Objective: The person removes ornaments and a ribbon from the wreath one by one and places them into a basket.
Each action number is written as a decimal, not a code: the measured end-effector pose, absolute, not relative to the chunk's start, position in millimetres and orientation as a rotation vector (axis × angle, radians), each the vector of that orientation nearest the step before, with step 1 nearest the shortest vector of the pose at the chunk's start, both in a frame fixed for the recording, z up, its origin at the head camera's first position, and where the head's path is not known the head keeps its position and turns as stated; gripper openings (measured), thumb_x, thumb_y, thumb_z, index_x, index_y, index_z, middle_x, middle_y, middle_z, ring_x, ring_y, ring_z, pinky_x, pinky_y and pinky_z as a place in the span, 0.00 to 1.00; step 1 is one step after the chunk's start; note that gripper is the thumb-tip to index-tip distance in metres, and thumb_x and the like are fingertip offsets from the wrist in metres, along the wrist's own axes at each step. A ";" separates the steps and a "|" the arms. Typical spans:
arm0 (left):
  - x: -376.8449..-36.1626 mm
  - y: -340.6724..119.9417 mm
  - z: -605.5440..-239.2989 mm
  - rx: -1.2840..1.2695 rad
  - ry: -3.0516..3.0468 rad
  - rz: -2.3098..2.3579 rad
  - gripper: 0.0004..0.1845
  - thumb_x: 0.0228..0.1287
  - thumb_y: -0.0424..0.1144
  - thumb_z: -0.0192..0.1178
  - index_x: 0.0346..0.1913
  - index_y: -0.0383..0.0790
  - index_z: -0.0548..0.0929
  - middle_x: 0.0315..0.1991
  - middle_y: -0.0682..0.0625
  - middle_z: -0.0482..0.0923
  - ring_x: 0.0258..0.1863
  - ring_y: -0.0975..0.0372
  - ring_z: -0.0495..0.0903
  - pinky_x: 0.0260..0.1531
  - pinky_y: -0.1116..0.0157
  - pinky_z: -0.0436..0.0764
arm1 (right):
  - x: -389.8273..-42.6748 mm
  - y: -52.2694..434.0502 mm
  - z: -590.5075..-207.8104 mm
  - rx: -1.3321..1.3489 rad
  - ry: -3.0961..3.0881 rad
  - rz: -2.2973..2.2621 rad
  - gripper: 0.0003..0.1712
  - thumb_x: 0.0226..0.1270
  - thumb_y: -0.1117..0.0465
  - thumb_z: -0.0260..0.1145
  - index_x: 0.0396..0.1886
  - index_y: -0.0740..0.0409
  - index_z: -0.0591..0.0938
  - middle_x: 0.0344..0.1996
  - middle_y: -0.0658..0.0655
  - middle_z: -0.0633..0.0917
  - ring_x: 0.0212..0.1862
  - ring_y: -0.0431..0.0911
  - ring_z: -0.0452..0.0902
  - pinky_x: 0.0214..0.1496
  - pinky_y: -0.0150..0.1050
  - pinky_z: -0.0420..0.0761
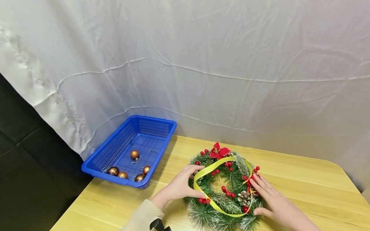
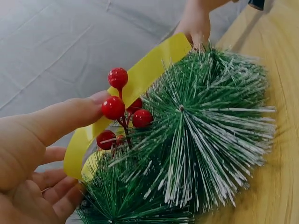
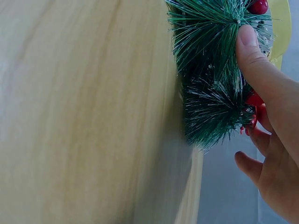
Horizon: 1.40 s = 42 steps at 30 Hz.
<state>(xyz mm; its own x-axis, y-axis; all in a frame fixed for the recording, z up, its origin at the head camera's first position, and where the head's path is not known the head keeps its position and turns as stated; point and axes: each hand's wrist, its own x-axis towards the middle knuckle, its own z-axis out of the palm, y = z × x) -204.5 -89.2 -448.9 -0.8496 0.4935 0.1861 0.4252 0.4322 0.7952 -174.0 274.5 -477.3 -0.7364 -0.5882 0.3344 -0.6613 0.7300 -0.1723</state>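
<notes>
A green Christmas wreath (image 1: 202,214) with frosted tips lies on the table, bearing red berries (image 2: 113,108), a pine cone (image 1: 244,198) and red flowers (image 1: 218,151). Over its top runs a loose loop of yellow ribbon (image 1: 208,172). At the wreath's left side is my left hand (image 1: 180,186), thumb and fingers spread apart; in the left wrist view its thumb touches the ribbon beside the berries. My right hand (image 1: 273,201) rests on the right side, fingers extended near a red flower. The right wrist view shows that thumb (image 3: 252,49) against the green needles.
A blue plastic basket (image 1: 101,175) stands on the table at the left, with several bronze and gold baubles (image 1: 134,155) in it. The wooden table (image 1: 300,170) reaches back to a pale grey cloth (image 1: 231,64). Black fabric (image 1: 31,166) hangs at the far left.
</notes>
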 end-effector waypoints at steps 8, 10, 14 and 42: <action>-208.8 -90.2 -450.9 0.872 2.620 1.389 0.43 0.44 0.48 0.77 0.66 0.43 0.71 0.56 0.52 0.73 0.53 0.62 0.70 0.56 0.64 0.73 | -173.6 274.6 -477.4 0.986 -2.670 0.412 0.54 0.52 0.40 0.69 0.74 0.57 0.59 0.73 0.61 0.57 0.74 0.36 0.30 0.64 0.16 0.34; -210.3 -90.4 -451.0 0.887 2.632 1.369 0.42 0.45 0.47 0.76 0.65 0.43 0.71 0.55 0.53 0.74 0.52 0.62 0.71 0.55 0.64 0.74 | -173.4 274.3 -477.1 0.987 -2.674 0.416 0.54 0.52 0.41 0.69 0.74 0.57 0.59 0.73 0.61 0.57 0.73 0.36 0.30 0.63 0.15 0.34; -214.1 -89.9 -451.6 0.896 2.646 1.362 0.38 0.46 0.43 0.76 0.63 0.41 0.74 0.52 0.53 0.76 0.49 0.63 0.72 0.53 0.65 0.75 | -173.4 274.3 -478.0 0.977 -2.690 0.422 0.54 0.52 0.40 0.69 0.74 0.55 0.58 0.73 0.60 0.56 0.74 0.38 0.34 0.62 0.14 0.37; -220.5 -80.8 -454.6 0.765 2.665 1.583 0.10 0.56 0.30 0.67 0.42 0.41 0.86 0.32 0.54 0.82 0.31 0.67 0.77 0.35 0.69 0.79 | -172.4 273.1 -477.5 0.925 -2.747 0.401 0.53 0.53 0.39 0.68 0.75 0.51 0.57 0.73 0.59 0.56 0.74 0.38 0.38 0.56 0.53 0.71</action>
